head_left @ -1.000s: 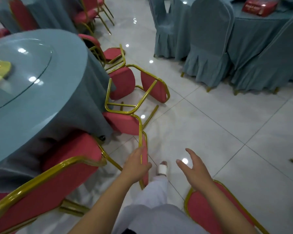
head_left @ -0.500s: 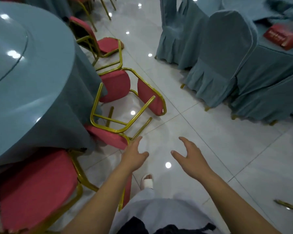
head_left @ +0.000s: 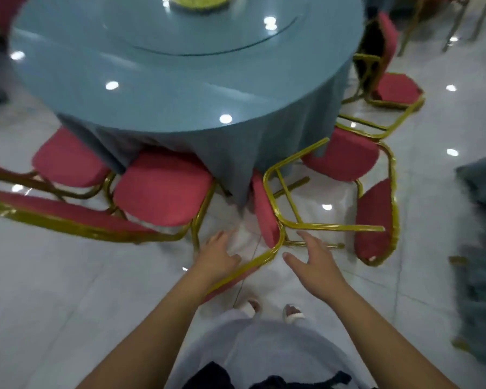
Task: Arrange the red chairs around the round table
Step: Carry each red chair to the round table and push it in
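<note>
While left hand (head_left: 218,255), right hand (head_left: 316,259) flank tipped chair (head_left: 265,220) — spread | table (head_left: 180,88) beyond

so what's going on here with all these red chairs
A person stands at the round table, setting red chairs with gold frames around it. A tipped chair lies on its side on the floor right in front of them. Both hands are open and reaching for it: the left hand over its back frame, the right hand near its legs. Neither plainly grips it yet. The upright chair to the left stands with its seat against the tablecloth.
</note>
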`<control>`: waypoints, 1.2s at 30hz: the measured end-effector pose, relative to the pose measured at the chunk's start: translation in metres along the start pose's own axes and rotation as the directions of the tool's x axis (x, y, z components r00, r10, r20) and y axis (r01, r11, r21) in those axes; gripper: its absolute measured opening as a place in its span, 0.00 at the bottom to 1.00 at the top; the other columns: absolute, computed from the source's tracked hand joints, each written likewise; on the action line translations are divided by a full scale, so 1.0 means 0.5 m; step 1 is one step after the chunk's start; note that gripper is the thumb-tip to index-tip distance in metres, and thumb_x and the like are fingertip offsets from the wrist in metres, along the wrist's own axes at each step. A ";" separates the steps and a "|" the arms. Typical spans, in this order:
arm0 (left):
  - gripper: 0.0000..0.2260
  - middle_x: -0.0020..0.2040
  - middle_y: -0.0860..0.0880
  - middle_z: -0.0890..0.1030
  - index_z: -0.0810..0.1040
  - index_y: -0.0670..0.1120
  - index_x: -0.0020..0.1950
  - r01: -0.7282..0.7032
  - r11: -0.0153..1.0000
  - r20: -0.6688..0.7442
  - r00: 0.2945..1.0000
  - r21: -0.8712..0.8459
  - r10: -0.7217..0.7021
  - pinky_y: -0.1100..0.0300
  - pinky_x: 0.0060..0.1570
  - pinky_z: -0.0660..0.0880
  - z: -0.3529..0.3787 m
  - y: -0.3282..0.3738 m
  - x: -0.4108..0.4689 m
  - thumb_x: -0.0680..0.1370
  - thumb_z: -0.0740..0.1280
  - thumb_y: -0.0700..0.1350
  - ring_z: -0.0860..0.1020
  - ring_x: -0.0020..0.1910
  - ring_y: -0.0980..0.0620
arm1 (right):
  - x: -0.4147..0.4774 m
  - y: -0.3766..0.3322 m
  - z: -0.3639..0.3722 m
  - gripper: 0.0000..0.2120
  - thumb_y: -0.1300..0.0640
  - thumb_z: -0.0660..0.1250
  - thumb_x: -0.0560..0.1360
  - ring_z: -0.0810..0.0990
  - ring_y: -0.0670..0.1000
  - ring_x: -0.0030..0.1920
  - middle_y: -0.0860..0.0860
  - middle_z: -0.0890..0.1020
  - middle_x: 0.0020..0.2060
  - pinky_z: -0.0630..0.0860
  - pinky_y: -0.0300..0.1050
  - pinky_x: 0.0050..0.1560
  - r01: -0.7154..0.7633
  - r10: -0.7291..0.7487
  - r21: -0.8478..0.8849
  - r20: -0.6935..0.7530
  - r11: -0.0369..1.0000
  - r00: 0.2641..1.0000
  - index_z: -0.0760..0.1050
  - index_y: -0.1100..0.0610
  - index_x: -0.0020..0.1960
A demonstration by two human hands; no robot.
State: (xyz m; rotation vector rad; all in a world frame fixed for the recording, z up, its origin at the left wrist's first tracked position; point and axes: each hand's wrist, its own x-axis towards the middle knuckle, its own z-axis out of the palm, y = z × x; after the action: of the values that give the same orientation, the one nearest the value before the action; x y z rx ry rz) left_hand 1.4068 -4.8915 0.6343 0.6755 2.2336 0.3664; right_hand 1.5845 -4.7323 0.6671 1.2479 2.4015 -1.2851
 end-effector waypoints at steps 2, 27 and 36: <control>0.33 0.75 0.50 0.66 0.60 0.59 0.77 0.144 0.989 -0.034 0.989 -0.021 -0.144 0.44 0.68 0.66 0.020 -0.037 -0.051 0.73 0.65 0.60 0.66 0.72 0.44 | 0.023 0.003 0.003 0.33 0.42 0.66 0.77 0.61 0.52 0.75 0.49 0.63 0.76 0.61 0.54 0.74 0.110 -0.101 -0.066 0.122 0.992 0.987 0.58 0.47 0.78; 0.37 0.77 0.47 0.63 0.55 0.49 0.80 0.410 0.912 0.036 0.912 0.000 -0.410 0.44 0.73 0.60 0.427 -0.554 0.130 0.76 0.69 0.52 0.59 0.76 0.43 | 0.288 0.134 0.593 0.35 0.41 0.63 0.77 0.60 0.57 0.75 0.53 0.62 0.76 0.59 0.60 0.72 0.513 -0.008 -0.579 0.659 0.634 0.752 0.54 0.49 0.79; 0.28 0.68 0.49 0.73 0.64 0.51 0.75 0.244 0.957 0.049 0.966 0.153 -0.254 0.50 0.68 0.67 0.534 -0.692 0.297 0.76 0.65 0.41 0.69 0.69 0.46 | 0.415 0.224 0.805 0.29 0.51 0.67 0.75 0.68 0.58 0.69 0.53 0.70 0.69 0.61 0.59 0.69 0.651 -0.021 -0.590 0.733 0.478 0.679 0.61 0.50 0.73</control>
State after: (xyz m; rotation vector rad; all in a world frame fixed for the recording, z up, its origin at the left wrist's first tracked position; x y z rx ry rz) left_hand 1.3974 -5.0766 0.2115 0.4646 2.2617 0.0528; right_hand 1.4359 -4.8747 0.2484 -0.0520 2.2298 -0.3063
